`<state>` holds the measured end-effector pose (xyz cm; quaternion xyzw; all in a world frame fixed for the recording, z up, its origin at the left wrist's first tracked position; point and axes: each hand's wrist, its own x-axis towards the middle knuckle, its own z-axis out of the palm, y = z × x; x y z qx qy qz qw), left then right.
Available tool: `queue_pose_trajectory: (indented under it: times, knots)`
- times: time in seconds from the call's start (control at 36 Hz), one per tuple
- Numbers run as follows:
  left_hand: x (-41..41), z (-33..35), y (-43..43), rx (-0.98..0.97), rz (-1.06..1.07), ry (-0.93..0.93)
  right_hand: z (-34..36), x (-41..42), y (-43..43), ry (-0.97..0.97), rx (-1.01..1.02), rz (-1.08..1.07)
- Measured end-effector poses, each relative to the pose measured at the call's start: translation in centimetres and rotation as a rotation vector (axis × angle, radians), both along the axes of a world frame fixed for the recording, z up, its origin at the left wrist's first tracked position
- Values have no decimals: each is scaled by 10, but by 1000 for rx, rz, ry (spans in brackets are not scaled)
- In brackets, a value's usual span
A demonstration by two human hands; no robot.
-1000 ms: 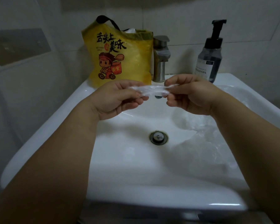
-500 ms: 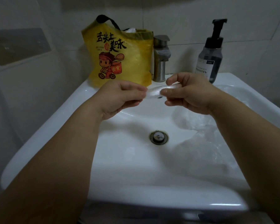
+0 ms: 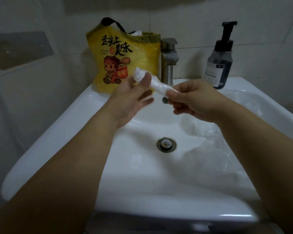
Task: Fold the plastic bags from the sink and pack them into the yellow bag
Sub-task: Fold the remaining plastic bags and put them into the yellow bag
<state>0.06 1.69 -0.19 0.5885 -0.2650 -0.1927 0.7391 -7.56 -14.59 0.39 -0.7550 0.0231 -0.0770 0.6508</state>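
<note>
folded bag in right hand grip, tip in left hand

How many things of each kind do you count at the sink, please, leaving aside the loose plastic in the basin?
Yellow bag: 1
Rolled bag: 1
Tap: 1
Pump bottle: 1
Total: 4

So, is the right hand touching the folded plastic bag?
Touching. The head view shows the right hand pinching the near end of the plastic bag in its grip.
</note>
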Motion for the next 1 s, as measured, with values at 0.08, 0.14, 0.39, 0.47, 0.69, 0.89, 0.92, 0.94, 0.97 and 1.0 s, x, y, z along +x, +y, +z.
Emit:
queue_pose_trajectory:
  times: [0.08,0.14,0.39,0.47,0.69,0.89,0.92,0.94,0.97,1.0]
  knots:
    - [-14,-15,-14,212,-185,-53,-4,2,15,-5,69,85]
    - [-23,-19,-22,273,-170,-77,-6,3,20,9,95,140]
    - [-20,-10,-24,149,156,-79,-9,6,22,55,181,208]
    - [-16,-8,-22,98,295,-91,-7,5,20,98,189,214]
    - [-3,-7,-13,127,580,-123,-7,5,19,107,159,197]
    - [-7,-3,-10,15,457,-13,-5,0,13,89,151,162]
    - [-7,-2,-10,-2,436,-3,-3,-2,12,88,155,162]
    - [-6,-2,-10,-7,425,-4,-3,-2,11,88,162,163]
    - [-5,0,-9,-2,421,-9,-2,-3,9,90,164,162]
    - [-4,1,-8,5,421,-13,-1,-3,7,93,165,160]
